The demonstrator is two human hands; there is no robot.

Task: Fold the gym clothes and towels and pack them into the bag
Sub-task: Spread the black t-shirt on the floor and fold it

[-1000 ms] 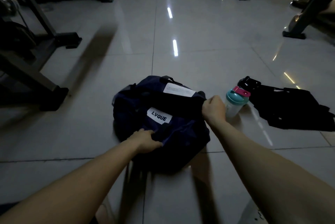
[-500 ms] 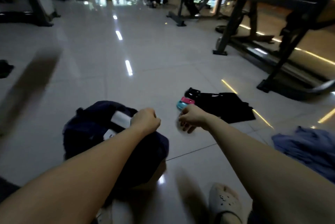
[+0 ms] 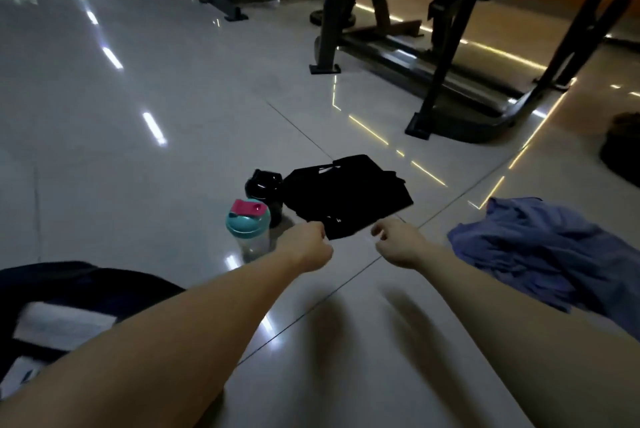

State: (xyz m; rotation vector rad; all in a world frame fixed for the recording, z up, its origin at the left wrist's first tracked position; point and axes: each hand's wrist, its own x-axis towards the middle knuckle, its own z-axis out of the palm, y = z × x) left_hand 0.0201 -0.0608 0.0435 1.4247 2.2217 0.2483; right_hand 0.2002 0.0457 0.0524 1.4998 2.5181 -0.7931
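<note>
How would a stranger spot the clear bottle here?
From the black gym frame, come down the floor to the flat black garment. Two bottles stand left of it; the clear bottle is the nearer, with a teal lid and pink flap, unlike the black bottle.

Black garment (image 3: pixel 346 195): lying flat and spread out just beyond both hands, its near edge meeting the knuckles of the left hand (image 3: pixel 304 245) and its near corner sitting just beside the curled fingertips of the right hand (image 3: pixel 398 244); real pinch not discernible. Blue cloth (image 3: pixel 540 254): lying crumpled in a heap, right of the right hand, apart from it. White-labelled navy bag (image 3: pixel 86 275): sitting behind and left of the left hand, beside that forearm.
</note>
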